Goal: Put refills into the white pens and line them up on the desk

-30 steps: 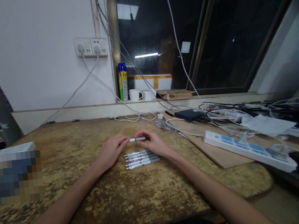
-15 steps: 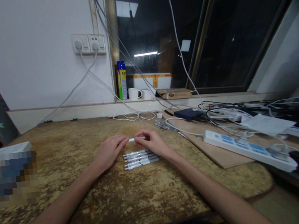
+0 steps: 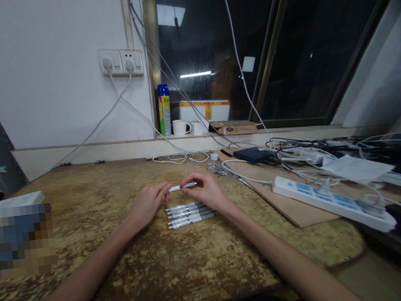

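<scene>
A slim white pen point(image 3: 175, 188) is held level between my two hands, above the worn wooden table point(image 3: 156, 266). The fingertips of my left hand point(image 3: 149, 202) pinch its left end. My right hand point(image 3: 205, 188) has thumb and fingers closed on the pen farther right, where a darker part and a pointed tip show. Just below, several white and grey pens point(image 3: 188, 214) with clear parts lie side by side in a row on the table. My right hand and wrist hide part of their right ends.
A white power strip point(image 3: 333, 203) lies on a brown board point(image 3: 263, 194) at the right, among tangled cables. A small clear bag point(image 3: 220, 169) sits beyond my right hand. On the sill stand a spray can point(image 3: 164, 110) and a white mug point(image 3: 181, 127).
More of the pen's darker part and tip now shows between the fingers of my right hand. Both hands stay in nearly the same place, and the row of pens lies as before.
</scene>
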The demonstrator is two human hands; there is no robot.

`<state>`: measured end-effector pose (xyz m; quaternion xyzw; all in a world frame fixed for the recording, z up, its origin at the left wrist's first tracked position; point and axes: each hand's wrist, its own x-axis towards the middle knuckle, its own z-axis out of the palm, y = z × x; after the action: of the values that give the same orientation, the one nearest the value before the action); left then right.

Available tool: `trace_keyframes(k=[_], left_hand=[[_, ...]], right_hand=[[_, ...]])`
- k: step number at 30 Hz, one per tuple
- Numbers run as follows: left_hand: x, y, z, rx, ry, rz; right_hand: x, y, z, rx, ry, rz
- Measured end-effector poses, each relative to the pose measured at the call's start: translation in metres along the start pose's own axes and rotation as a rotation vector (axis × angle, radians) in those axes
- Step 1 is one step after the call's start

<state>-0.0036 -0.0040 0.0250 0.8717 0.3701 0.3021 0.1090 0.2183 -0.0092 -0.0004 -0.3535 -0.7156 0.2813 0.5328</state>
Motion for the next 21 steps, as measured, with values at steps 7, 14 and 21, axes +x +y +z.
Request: trace_keyframes(k=[7, 14, 21], left_hand=[[0.0, -0.003, 0.002, -0.059, -0.016, -0.01], [0.001, -0.008, 0.004, -0.045, -0.012, -0.008], [0.003, -0.009, 0.001, -0.085, 0.014, -0.013]], right_hand=[[-0.001, -0.002, 0.001, 0.051, -0.004, 0.054], [-0.001, -0.002, -0.003, -0.015, -0.037, 0.062], [0.0, 0.001, -0.009, 0.073, 0.067, 0.092]])
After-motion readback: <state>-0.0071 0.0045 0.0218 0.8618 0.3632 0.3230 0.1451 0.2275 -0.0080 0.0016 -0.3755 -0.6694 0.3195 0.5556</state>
